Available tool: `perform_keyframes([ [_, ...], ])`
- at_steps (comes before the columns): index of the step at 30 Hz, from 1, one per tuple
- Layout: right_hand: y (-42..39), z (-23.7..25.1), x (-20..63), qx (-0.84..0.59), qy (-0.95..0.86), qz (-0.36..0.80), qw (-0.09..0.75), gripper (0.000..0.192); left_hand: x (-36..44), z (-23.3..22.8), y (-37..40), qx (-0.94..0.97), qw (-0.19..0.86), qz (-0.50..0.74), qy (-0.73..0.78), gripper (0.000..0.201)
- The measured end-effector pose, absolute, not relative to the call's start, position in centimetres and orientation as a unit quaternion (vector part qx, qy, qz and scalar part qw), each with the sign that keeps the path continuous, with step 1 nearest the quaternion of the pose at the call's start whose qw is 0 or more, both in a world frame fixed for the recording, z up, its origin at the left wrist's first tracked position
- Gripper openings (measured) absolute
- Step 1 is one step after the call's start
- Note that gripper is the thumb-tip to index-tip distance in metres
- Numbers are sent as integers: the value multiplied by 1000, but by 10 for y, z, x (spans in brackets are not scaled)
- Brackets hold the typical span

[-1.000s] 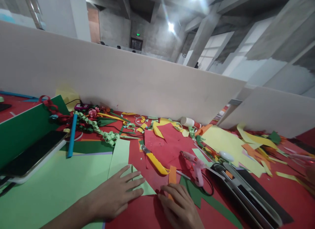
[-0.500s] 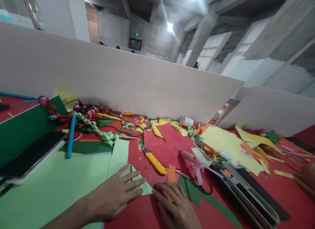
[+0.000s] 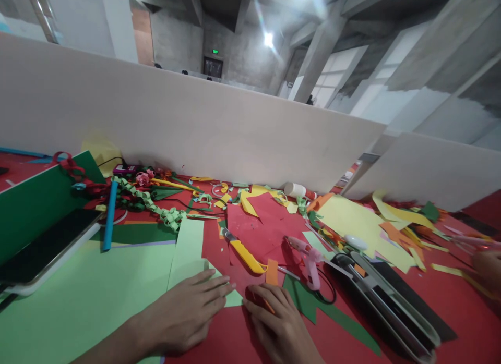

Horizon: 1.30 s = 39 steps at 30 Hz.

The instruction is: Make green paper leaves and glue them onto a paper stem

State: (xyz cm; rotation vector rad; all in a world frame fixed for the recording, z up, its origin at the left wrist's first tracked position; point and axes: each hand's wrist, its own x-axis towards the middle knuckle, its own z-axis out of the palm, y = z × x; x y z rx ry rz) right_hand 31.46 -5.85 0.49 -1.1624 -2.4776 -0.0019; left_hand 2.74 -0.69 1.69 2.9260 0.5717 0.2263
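A light green sheet of paper (image 3: 190, 244) lies on the red table, its pointed end reaching toward my right hand. My left hand (image 3: 188, 306) rests flat on this sheet with the fingers stretched out. At the sheet's tip, my right hand (image 3: 277, 322) has curled fingers closed on the paper's corner; its thumb is mostly hidden. An orange paper strip (image 3: 271, 273) runs beneath the right fingers, partly covered. Just beyond the hands lies a yellow utility knife (image 3: 246, 255) with its blade end pointing away. A pink hot glue gun (image 3: 311, 262) rests farther right.
A grey-black paper trimmer (image 3: 387, 306) stands at the right. A phone (image 3: 47, 246) leans by a green board (image 3: 43, 207) at left. Paper chains (image 3: 151, 202) and scraps line the white partition (image 3: 188, 124). Another person's hand (image 3: 487, 267) holds a pink tool at far right.
My left fingers have drawn closer together and slid slightly right and down over the light green paper. The right hand stays nearly in place at the tip. The view has shifted slightly.
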Motion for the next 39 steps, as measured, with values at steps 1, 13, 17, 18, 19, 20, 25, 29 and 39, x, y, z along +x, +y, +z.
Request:
perform_keyframes([
  [1,-58,5,315,-418,-886,2,202,35,29,17,-7,975,80,79,194,63],
  [13,-58,1,321,-418,-873,-3,250,30,29,9,-8,969,102,89,208,76],
  [17,-59,1,324,-421,-866,-36,268,33,30,9,-8,968,106,92,207,77],
  [18,-59,2,323,-417,-871,-35,259,36,30,9,-8,968,105,93,207,77],
  [19,-59,2,322,-412,-877,-29,246,38,30,10,-8,968,105,92,208,76],
  [20,-59,3,321,-406,-884,-22,231,40,30,11,-8,968,104,89,209,75],
  [25,-61,8,313,-396,-892,-12,216,35,30,15,-9,969,100,85,210,74],
  [29,-61,8,314,-395,-891,-5,222,34,30,15,-8,968,100,96,208,74],
  [39,-60,6,319,-419,-868,-19,266,29,28,11,-8,964,127,108,206,72],
])
